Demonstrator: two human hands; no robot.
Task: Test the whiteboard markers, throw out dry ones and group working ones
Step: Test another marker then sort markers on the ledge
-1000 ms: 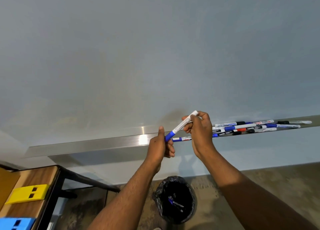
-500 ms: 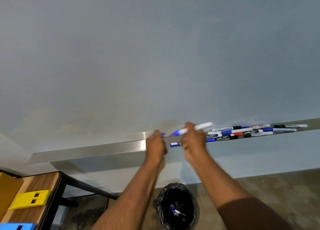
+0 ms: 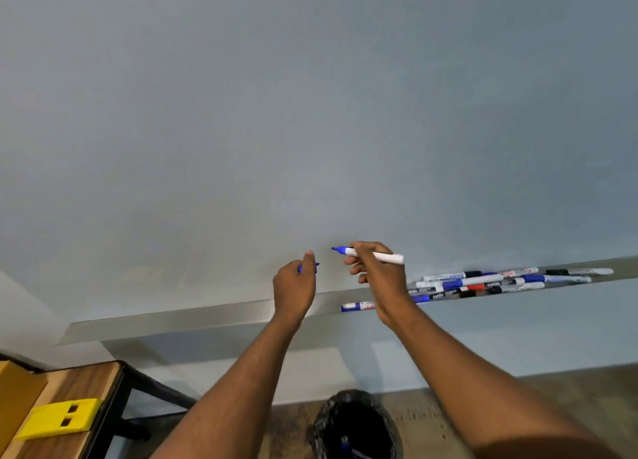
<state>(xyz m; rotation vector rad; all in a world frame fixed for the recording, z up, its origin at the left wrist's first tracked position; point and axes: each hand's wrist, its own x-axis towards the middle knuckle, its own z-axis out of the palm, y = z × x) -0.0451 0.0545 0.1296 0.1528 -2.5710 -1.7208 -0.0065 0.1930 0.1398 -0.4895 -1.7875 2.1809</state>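
Above tray edge (image 3: 207,315): uncapped marker (image 3: 376,255), R hand (image 3: 376,272).

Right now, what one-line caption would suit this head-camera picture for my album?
Right hand aims an uncapped blue marker at the whiteboard; left hand holds its cap.

Hands: two are seen, the left hand (image 3: 293,287) and the right hand (image 3: 378,272).
Uncapped markers: one blue marker (image 3: 371,254) is held in the right hand.
Caps: one blue cap (image 3: 308,268) is held in the left hand.
Markers on the tray (image 3: 207,315): one lone marker (image 3: 357,306) is counted near the hands; the pile of markers (image 3: 500,281) holds roughly ten, an exact count not being possible.
Bins: one black-lined bin (image 3: 357,424) is seen.
Tables: one wooden table (image 3: 79,389).
Yellow blocks: one yellow block (image 3: 58,418).
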